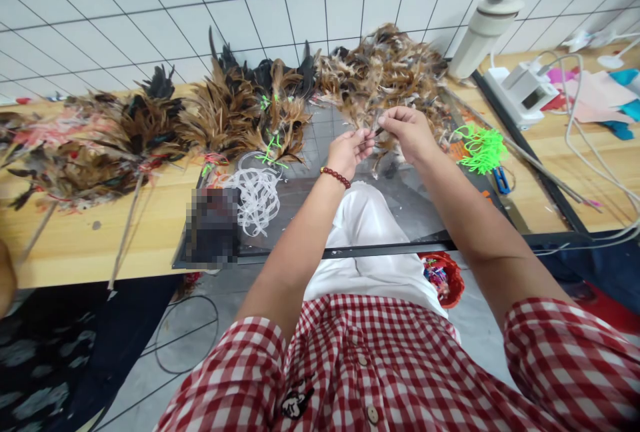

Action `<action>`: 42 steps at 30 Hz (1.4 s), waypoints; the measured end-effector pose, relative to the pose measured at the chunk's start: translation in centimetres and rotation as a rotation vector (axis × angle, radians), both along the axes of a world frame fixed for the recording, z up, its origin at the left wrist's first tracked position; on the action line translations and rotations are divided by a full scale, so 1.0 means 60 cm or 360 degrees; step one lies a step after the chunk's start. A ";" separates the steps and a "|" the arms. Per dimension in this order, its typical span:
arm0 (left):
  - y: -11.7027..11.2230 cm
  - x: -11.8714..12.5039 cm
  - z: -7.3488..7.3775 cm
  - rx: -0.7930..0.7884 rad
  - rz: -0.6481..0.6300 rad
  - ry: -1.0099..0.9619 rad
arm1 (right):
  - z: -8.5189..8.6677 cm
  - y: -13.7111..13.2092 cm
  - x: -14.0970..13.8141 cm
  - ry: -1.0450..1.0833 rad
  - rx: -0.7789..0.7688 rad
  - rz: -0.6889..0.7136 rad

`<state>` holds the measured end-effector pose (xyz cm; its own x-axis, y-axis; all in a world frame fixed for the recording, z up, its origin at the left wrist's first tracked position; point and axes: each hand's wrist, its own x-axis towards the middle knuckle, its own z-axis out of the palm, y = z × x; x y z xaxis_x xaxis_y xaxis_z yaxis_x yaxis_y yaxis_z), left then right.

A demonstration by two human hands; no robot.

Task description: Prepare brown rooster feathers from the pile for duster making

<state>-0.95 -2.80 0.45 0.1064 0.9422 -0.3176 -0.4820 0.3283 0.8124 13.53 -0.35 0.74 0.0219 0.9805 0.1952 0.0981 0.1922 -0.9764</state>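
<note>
My right hand (411, 137) pinches a small dark feather (379, 129) between thumb and fingers, over the dark glass-topped board. Close beside it my left hand (349, 151), with a red bead bracelet at the wrist, has thumb and fingertips closed at the feather's other end; the remaining fingers are curled. Just behind both hands lies a large heap of brown loose feathers (387, 75). Left of them, several brown and black feather bunches (225, 109) stand or lie together, some with bright green ties (273, 149).
A coil of clear strips (255, 195) lies left on the dark board (310, 219). Green ties (481, 149) and blue clippers (501, 180) are at right. A white bottle (485, 35), power strip (520, 95) with cables and thin rods stand further right. Feather dusters (127, 225) lie left.
</note>
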 end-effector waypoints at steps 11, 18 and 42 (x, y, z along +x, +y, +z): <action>0.001 -0.002 0.000 -0.0142 -0.0065 -0.0088 | -0.014 -0.002 -0.011 -0.0067 0.0076 0.0122; -0.003 -0.002 0.001 -0.0087 -0.0239 -0.0064 | -0.043 0.011 -0.001 -0.0307 0.0398 0.0054; -0.007 -0.007 0.001 0.0054 -0.0620 0.0120 | -0.011 0.000 0.002 0.0340 -0.0384 0.0283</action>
